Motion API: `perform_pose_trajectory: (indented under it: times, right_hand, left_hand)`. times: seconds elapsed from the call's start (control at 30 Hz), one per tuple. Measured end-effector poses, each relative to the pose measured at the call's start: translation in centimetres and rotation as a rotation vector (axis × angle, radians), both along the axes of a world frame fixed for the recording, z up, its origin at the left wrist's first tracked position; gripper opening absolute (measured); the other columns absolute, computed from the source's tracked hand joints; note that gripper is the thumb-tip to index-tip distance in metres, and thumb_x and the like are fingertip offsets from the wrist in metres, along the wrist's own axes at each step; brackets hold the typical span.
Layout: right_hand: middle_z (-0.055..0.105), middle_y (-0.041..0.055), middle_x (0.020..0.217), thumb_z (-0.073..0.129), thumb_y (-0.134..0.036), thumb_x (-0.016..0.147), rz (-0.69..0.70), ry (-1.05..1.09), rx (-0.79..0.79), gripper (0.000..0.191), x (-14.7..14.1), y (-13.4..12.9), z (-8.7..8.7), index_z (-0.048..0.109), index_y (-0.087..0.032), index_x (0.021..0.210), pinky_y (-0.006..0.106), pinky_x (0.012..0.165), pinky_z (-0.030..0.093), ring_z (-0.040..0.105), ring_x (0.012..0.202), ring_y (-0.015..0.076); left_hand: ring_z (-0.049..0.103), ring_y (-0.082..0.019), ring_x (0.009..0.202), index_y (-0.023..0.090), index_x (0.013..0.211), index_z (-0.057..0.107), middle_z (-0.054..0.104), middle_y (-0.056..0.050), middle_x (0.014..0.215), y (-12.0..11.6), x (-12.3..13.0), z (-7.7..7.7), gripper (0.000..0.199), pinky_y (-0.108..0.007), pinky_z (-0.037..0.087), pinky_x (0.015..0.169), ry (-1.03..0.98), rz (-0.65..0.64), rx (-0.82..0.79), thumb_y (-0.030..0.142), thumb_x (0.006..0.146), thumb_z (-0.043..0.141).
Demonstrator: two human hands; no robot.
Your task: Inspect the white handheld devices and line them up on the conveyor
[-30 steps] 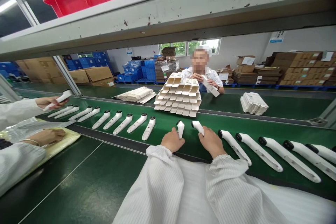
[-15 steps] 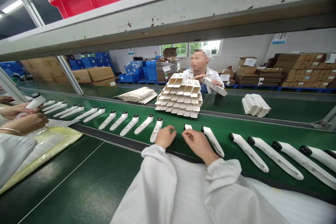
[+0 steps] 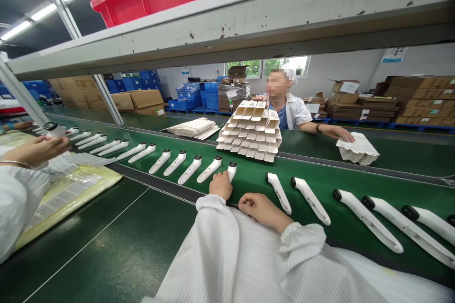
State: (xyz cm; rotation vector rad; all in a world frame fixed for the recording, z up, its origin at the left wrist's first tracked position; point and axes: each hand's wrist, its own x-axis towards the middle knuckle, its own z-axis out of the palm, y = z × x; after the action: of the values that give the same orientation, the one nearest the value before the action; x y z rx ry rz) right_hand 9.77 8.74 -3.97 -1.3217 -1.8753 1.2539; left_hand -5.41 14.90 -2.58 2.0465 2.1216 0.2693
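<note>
White handheld devices with black ends, shaped like forehead thermometers, lie in a row on the green conveyor belt (image 3: 249,173). My left hand (image 3: 221,185) has its fingers curled over the lower part of one device (image 3: 232,169); its black end shows above the knuckles. At the belt's near edge, my right hand (image 3: 261,209) is closed, fingers bent inward, with nothing visible in it. Just beyond and to its right lies another device (image 3: 279,193), apart from the hand. A white sheet (image 3: 249,251) spreads beneath my sleeves.
Stacked open white cartons (image 3: 249,132) stand across the belt. Behind them a co-worker's hand (image 3: 336,132) touches a carton bundle (image 3: 359,149). At left, another person's hand (image 3: 42,149) holds a device above a yellow-edged packet (image 3: 71,194). A shelf beam (image 3: 227,33) crosses overhead.
My left hand has come onto a device. My right hand has drawn back toward the belt's near edge, away from another device. The co-worker's hand has reached to the carton bundle. The view has shifted.
</note>
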Motion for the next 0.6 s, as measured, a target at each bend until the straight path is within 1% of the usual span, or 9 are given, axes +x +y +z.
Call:
perform_pose_trajectory:
  times: [0.07,0.1,0.17,0.23,0.3,0.33,0.4,0.5,0.6]
  right_hand:
    - [0.050,-0.0032,0.061,0.054,-0.032,0.077,-0.093,0.070,-0.021,0.016,0.4,0.4,-0.1,0.061,-0.019,0.082,0.019,0.041,0.032,0.044,0.046,0.0073]
    - [0.050,-0.0029,0.063,0.053,-0.033,0.077,-0.158,0.105,-0.011,0.017,0.7,0.6,-0.1,0.060,-0.019,0.083,0.019,0.040,0.033,0.046,0.047,0.0081]
    - [0.051,-0.0018,0.067,0.052,-0.036,0.076,-0.293,0.189,0.049,0.021,1.6,1.3,0.0,0.060,-0.019,0.086,0.019,0.041,0.037,0.049,0.051,0.0089]
    - [0.053,-0.0003,0.071,0.052,-0.039,0.075,-0.406,0.287,0.100,0.026,2.7,1.9,0.3,0.061,-0.019,0.088,0.020,0.045,0.039,0.049,0.053,0.0088]
    - [0.055,0.0009,0.074,0.054,-0.043,0.072,-0.492,0.380,0.126,0.031,3.9,2.3,0.9,0.062,-0.018,0.089,0.021,0.047,0.040,0.049,0.054,0.0087]
    - [0.055,0.0012,0.075,0.056,-0.045,0.071,-0.519,0.421,0.136,0.033,4.5,2.4,1.2,0.062,-0.018,0.089,0.021,0.047,0.040,0.049,0.055,0.0088]
    - [0.055,0.0014,0.075,0.058,-0.048,0.069,-0.553,0.483,0.153,0.036,5.6,2.4,2.0,0.062,-0.018,0.090,0.021,0.047,0.039,0.048,0.056,0.0092]
    - [0.055,0.0013,0.073,0.061,-0.051,0.067,-0.558,0.507,0.169,0.038,7.0,2.1,3.2,0.062,-0.019,0.088,0.022,0.047,0.038,0.048,0.055,0.0096]
    - [0.056,0.0006,0.071,0.062,-0.050,0.067,-0.524,0.462,0.144,0.037,7.9,1.7,4.0,0.060,-0.019,0.087,0.022,0.048,0.039,0.050,0.055,0.0097]
  left_hand:
    - [0.047,-0.029,0.117,0.011,0.124,0.048,0.056,-0.018,0.120,0.1,0.3,0.0,0.047,-0.036,0.040,0.093,-0.163,0.012,-0.010,0.010,0.077,0.049]
    - [0.050,-0.028,0.114,0.010,0.125,0.047,0.057,-0.017,0.117,0.1,0.6,0.0,0.048,-0.034,0.041,0.091,-0.310,0.031,-0.033,0.012,0.077,0.049]
    - [0.057,-0.024,0.103,0.012,0.123,0.047,0.061,-0.014,0.110,0.1,1.1,0.0,0.046,-0.028,0.046,0.077,-0.723,0.073,-0.124,0.017,0.078,0.048]
    - [0.060,-0.020,0.091,0.013,0.116,0.052,0.062,-0.012,0.104,-0.1,1.8,0.1,0.040,-0.023,0.045,0.058,-1.189,0.070,-0.256,0.021,0.077,0.045]
    - [0.060,-0.018,0.082,0.012,0.106,0.056,0.062,-0.011,0.099,-0.6,2.7,0.3,0.036,-0.021,0.039,0.047,-1.565,-0.011,-0.386,0.021,0.074,0.042]
    - [0.060,-0.017,0.077,0.012,0.103,0.057,0.062,-0.011,0.097,-0.8,3.1,0.4,0.036,-0.020,0.037,0.045,-1.690,-0.067,-0.435,0.021,0.072,0.042]
    - [0.058,-0.015,0.068,0.012,0.100,0.058,0.063,-0.011,0.092,-1.4,4.1,0.7,0.034,-0.021,0.036,0.043,-1.815,-0.133,-0.483,0.022,0.072,0.042]
    - [0.055,-0.013,0.058,0.012,0.097,0.059,0.062,-0.009,0.083,-2.2,5.4,1.1,0.030,-0.020,0.033,0.040,-1.802,-0.119,-0.457,0.032,0.079,0.046]
    - [0.051,-0.011,0.054,0.011,0.097,0.060,0.059,-0.006,0.075,-2.8,6.4,1.4,0.042,-0.019,0.031,0.039,-1.784,-0.105,-0.469,0.049,0.085,0.045]
